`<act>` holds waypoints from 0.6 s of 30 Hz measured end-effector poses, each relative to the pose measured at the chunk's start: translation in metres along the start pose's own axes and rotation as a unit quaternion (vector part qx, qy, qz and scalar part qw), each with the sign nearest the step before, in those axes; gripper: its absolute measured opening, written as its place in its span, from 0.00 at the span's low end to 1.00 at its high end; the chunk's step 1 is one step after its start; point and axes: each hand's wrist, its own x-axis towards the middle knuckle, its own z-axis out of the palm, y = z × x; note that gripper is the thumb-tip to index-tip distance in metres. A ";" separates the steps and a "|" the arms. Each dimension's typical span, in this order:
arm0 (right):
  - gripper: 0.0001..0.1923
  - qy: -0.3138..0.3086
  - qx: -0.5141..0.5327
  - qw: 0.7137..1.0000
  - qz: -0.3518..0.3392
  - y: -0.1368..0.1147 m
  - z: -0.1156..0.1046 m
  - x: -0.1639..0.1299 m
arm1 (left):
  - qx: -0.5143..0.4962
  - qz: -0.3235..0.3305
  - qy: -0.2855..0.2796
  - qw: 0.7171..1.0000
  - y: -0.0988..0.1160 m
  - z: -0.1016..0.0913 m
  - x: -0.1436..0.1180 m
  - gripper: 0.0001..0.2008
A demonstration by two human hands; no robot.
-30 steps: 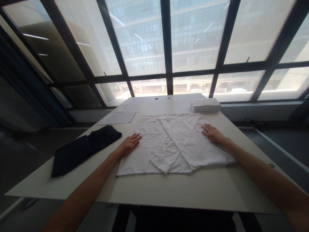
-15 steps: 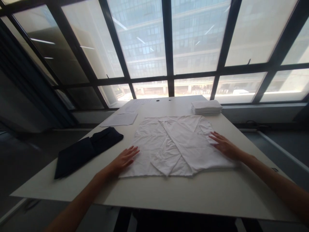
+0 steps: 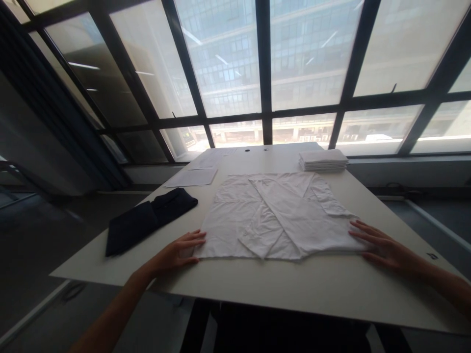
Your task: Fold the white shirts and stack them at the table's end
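A folded white shirt point(image 3: 279, 220) is flanked by flat, spread fingers of the left hand point(image 3: 175, 251) and right hand point(image 3: 382, 245), its near corners at both fingertips.

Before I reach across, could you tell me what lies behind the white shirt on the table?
Behind the white shirt sit a stack of folded white cloths and some paper sheets. Whatever is under the shirt is covered.
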 end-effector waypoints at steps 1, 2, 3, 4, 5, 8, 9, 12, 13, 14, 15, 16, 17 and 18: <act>0.30 0.006 -0.001 1.000 -0.004 -0.003 -0.001 -0.001 | -0.002 0.003 0.014 1.000 0.000 0.000 -0.001 0.25; 0.27 0.013 -0.001 1.000 -0.008 -0.004 -0.002 -0.002 | -0.001 0.004 0.027 1.000 0.001 0.001 -0.002 0.24; 0.24 0.019 -0.002 1.000 -0.010 -0.005 -0.003 -0.003 | 0.003 0.003 0.038 0.999 0.000 0.001 -0.003 0.24; 0.22 0.022 -0.005 1.000 -0.013 -0.006 -0.004 -0.003 | 0.008 0.002 0.047 0.999 0.000 0.002 -0.003 0.25; 0.21 0.023 -0.010 1.000 -0.017 -0.006 -0.006 -0.003 | 0.012 0.003 0.052 0.999 -0.001 0.002 -0.004 0.25; 0.21 0.024 -0.030 0.999 -0.028 -0.009 -0.011 -0.002 | 0.018 0.020 0.062 0.998 -0.006 0.005 -0.002 0.24; 0.21 0.027 -0.034 0.999 -0.030 -0.010 -0.013 -0.001 | 0.015 0.029 0.067 0.997 -0.007 0.007 0.000 0.21; 0.18 0.037 -0.025 0.999 -0.026 -0.015 -0.015 0.004 | -0.022 0.037 0.095 0.995 -0.009 0.008 0.010 0.15; 0.16 0.040 -0.015 0.999 -0.022 -0.016 -0.015 0.006 | -0.046 0.029 0.106 0.993 -0.008 0.007 0.015 0.16; 0.14 0.045 0.000 0.999 -0.015 -0.017 -0.016 0.008 | -0.074 0.015 0.117 0.990 -0.007 0.005 0.020 0.17; 0.12 0.054 0.021 0.998 -0.008 -0.017 -0.017 0.012 | -0.103 -0.003 0.128 0.986 -0.007 0.003 0.025 0.19; 0.11 0.065 0.046 0.997 0.002 -0.018 -0.019 0.015 | -0.133 -0.026 0.134 0.982 -0.006 -0.001 0.030 0.20; 0.11 0.080 0.073 0.994 0.014 -0.017 -0.021 0.020 | -0.160 -0.050 0.135 0.977 -0.006 -0.005 0.035 0.22; 0.12 0.096 0.101 0.990 0.029 -0.017 -0.024 0.025 | -0.185 -0.076 0.137 0.970 -0.006 -0.009 0.040 0.23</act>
